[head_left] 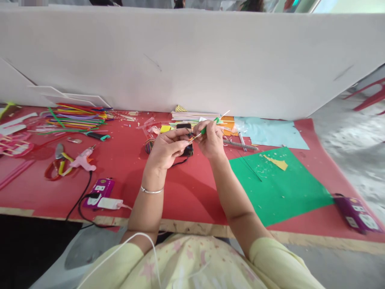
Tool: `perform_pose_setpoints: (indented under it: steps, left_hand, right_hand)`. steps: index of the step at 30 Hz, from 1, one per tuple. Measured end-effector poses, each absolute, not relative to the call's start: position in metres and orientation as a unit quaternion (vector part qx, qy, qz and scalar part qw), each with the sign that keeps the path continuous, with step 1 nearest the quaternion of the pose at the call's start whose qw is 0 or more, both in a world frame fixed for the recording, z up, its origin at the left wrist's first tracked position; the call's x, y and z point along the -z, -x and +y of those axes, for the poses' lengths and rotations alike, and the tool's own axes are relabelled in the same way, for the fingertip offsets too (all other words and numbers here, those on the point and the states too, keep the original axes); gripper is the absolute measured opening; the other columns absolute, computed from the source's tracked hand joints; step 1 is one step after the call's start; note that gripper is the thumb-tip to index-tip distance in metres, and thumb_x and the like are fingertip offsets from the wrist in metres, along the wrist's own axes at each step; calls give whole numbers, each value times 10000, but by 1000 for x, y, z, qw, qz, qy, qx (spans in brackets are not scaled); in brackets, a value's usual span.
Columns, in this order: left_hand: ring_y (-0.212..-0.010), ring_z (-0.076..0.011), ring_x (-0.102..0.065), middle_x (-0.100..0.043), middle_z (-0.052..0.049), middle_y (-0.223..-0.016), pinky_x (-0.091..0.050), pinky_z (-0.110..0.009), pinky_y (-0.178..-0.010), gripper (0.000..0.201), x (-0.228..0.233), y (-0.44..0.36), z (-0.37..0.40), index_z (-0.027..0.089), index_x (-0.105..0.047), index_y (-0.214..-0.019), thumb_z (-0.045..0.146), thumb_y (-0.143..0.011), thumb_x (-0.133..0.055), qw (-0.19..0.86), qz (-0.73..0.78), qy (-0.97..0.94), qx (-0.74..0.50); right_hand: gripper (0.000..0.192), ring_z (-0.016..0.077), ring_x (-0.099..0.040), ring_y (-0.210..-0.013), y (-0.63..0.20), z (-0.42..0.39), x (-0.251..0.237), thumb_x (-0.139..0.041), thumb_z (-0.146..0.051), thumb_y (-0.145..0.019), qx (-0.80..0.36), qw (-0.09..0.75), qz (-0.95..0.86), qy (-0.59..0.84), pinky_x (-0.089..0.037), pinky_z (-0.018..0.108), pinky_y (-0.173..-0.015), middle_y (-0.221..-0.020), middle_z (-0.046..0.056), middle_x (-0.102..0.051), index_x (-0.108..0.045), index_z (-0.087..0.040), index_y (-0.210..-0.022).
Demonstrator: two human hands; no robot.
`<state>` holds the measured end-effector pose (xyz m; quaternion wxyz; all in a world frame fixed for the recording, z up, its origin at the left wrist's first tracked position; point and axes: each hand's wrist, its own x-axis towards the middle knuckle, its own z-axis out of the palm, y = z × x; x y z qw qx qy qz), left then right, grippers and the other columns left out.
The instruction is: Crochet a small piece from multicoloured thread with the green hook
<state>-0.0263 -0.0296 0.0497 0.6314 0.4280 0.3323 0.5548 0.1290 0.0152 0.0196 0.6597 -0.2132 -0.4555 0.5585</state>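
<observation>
Above the red table, my right hand (210, 138) is closed around a thin white stick with a green piece (216, 120) on it. The stick's pale tip rises past my fingers to the upper right. At its lower left end, the fingertips of my left hand (169, 149) are pinched on the stick. Both hands are close together, their fingers hiding part of the green piece. Just behind and below my left fingers lies a black object (189, 150), mostly covered, with a bundle of thin coloured wires or threads (148, 146) beside it.
A pink glue gun (83, 159), pliers (61, 164) and a purple power strip (102, 188) lie left, below a pile of coloured sticks (80, 116). Rightward are a green sheet (285, 196), a light blue sheet (267, 130) and another purple power strip (357, 212). A white board (192, 60) stands behind.
</observation>
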Motion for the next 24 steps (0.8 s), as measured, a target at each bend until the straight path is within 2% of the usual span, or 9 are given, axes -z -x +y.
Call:
perform_pose_setpoints:
  steps: [8, 14, 24]
  left_hand:
    - [-502, -44, -472, -741, -38, -763, -228, -187, -422, 377, -52, 26, -32, 189, -876, -972, 136, -599, -883, 617, 335, -439, -560]
    - [-509, -48, -480, -740, -36, -766, -239, -187, -417, 369, -50, 26, -32, 187, -874, -972, 141, -606, -883, 608, 337, -445, -565]
    - [-520, -50, -489, -730, -36, -771, -268, -184, -421, 345, -52, 26, -33, 184, -872, -979, 143, -637, -869, 596, 342, -453, -568]
  right_hand:
    - [583, 83, -436, -535, -129, 16, -19, -692, -809, -853, -552, 665, -460, 206, -391, 208, -452, -645, -47, -522, -616, -242, -747]
    - [633, 87, -416, -521, -129, 15, -21, -598, -857, -878, -555, 660, -450, 231, -384, 219, -446, -625, -44, -511, -598, -243, -728]
    - [615, 90, -423, -534, -129, 15, -21, -613, -841, -887, -548, 666, -443, 243, -372, 224, -457, -629, -43, -503, -601, -243, -741]
